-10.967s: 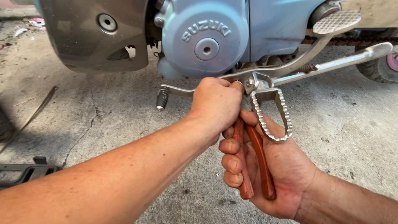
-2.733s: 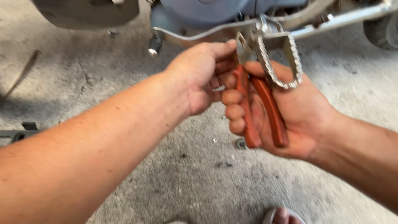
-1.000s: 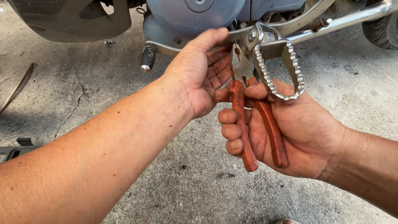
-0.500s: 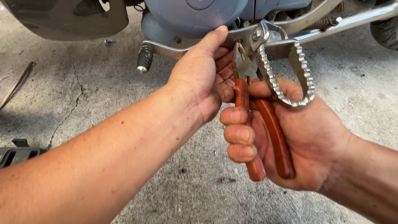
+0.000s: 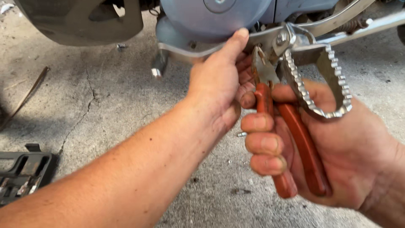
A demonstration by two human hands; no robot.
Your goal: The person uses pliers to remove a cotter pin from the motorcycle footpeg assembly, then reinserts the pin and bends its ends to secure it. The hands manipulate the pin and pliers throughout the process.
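Your right hand (image 5: 337,156) is wrapped around one pair of pliers (image 5: 287,139), three fingers curled over its two red-orange handles and the thumb hidden behind the metal. The pliers point up, their steel nose just under the pivot bolt (image 5: 282,39) of the single toothed footpeg (image 5: 320,84), which hangs down in front of your palm. Your left hand (image 5: 219,80) reaches in from the left with its fingers tucked behind the pliers' nose and the thumb stretched up against the silver footrest bar (image 5: 190,51); whether those fingers pinch anything, you cannot tell. Above sits one blue-grey engine cover (image 5: 219,17). One black tool case (image 5: 21,173) lies open on the cracked concrete floor (image 5: 105,97) at the lower left, and one small screw (image 5: 241,134) rests on the floor beneath your left wrist.
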